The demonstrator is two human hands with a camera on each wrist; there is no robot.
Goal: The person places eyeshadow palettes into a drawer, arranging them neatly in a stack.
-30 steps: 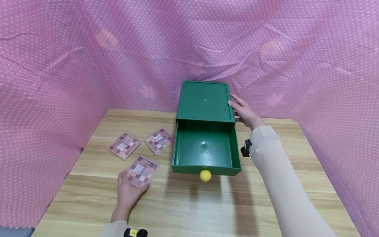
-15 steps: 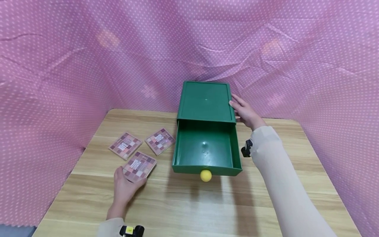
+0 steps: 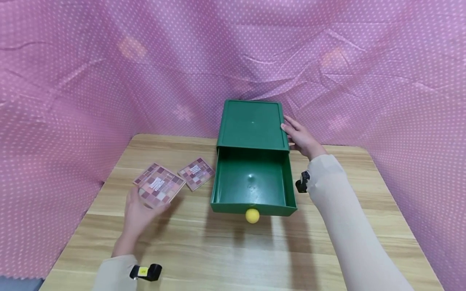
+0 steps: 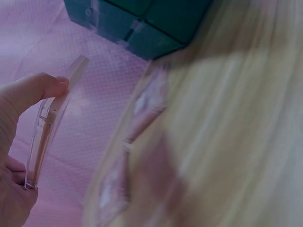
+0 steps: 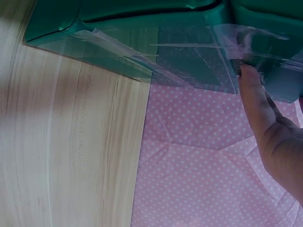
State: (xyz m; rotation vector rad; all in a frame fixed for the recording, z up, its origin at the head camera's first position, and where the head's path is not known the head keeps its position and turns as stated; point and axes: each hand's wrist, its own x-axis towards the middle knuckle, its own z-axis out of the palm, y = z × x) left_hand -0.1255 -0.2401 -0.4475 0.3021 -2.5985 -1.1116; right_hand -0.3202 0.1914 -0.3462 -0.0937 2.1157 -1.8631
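Note:
My left hand [image 3: 140,212] grips an eyeshadow palette [image 3: 162,186] by its edges, thumb on one side and fingers on the other. The left wrist view shows this palette [image 4: 49,118] edge-on in its clear case, raised above the table. It overlaps a second palette [image 3: 145,173] lying on the wood. A third palette [image 3: 196,173] lies flat beside the green drawer box [image 3: 253,123]. My right hand [image 3: 302,137] rests against the box's right side, fingers extended; in the right wrist view a fingertip touches the green wall. The drawer [image 3: 251,182] is pulled out, with nothing inside.
A yellow ball knob [image 3: 253,216] sticks out from the drawer front. The wooden table [image 3: 233,258] reaches back to a pink dotted curtain [image 3: 182,72], which also hangs at both sides. Clear tape [image 5: 128,52] runs along the box's side.
My left hand has lifted the nearest palette and carried it up and leftward, over the left palette. The right hand, box and drawer have stayed in place.

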